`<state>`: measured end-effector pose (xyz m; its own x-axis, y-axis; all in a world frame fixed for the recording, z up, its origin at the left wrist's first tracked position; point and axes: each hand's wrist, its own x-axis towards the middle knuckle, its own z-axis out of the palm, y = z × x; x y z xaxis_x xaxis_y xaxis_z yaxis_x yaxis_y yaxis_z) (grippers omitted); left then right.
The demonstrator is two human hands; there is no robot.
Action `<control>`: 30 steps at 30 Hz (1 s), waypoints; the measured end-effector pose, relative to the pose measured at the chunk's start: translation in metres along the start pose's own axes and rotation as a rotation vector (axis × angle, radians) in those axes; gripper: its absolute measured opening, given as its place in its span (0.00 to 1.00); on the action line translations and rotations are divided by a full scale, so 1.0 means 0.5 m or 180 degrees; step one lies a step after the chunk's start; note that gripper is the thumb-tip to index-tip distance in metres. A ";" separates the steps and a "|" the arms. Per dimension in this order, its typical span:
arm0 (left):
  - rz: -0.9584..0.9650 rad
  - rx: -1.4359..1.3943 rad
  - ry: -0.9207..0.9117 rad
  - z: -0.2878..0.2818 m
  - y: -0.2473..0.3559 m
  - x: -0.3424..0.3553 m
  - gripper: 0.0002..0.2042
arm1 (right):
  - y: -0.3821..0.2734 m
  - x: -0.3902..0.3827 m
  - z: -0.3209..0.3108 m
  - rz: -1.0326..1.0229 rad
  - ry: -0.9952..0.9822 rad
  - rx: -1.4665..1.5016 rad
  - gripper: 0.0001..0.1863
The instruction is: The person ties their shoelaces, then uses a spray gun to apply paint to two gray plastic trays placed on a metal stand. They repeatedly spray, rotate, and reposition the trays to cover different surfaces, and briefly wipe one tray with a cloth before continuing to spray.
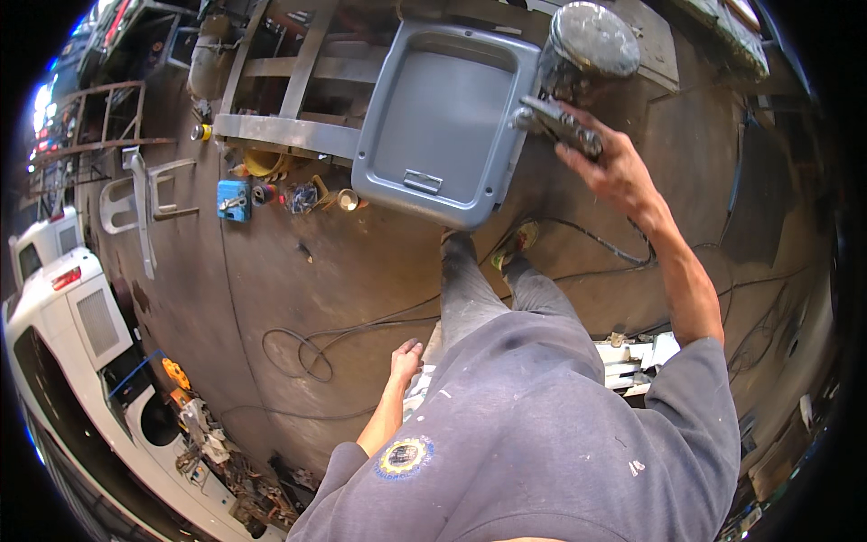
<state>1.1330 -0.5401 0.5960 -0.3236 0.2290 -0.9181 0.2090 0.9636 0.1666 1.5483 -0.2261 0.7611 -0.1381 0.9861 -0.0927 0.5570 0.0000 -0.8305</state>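
Note:
My right hand (614, 167) is closed around a dark, paint-stained spray gun (564, 129) at the upper right. Its front end is by the right edge of a grey molded panel (452, 117), a shallow rectangular tray shape with a raised rim and a small latch-like recess. Just beyond the gun is a round, silver-topped container (591, 41); I cannot tell if they are joined. Low beside my left thigh, my left hand (406, 359) has its fingers curled in, with nothing seen in them.
A metal frame (298, 134) lies under and left of the panel. Near it are a blue box (233, 200) and several cans. A dark hose (316, 352) loops over the floor around my feet. A grey plastic chair (144, 203) and a white vehicle (77, 316) stand at left.

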 end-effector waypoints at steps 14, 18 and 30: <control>0.0587 -0.0230 0.0183 -0.038 0.129 0.075 0.23 | 0.047 0.053 -0.064 0.0267 0.0231 0.0147 0.27; 0.0530 -0.0065 0.0237 -0.046 0.129 0.062 0.23 | 0.051 0.080 -0.081 0.0483 0.0610 0.0185 0.26; 0.0547 0.0107 0.0217 -0.011 0.142 0.043 0.22 | 0.029 0.010 -0.074 0.0344 0.0450 0.0258 0.26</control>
<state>1.1360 -0.4661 0.5900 -0.3420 0.3997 -0.8504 0.2970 0.9046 0.3058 1.5860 -0.2152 0.7691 0.0386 0.9931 -0.1105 0.4938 -0.1151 -0.8619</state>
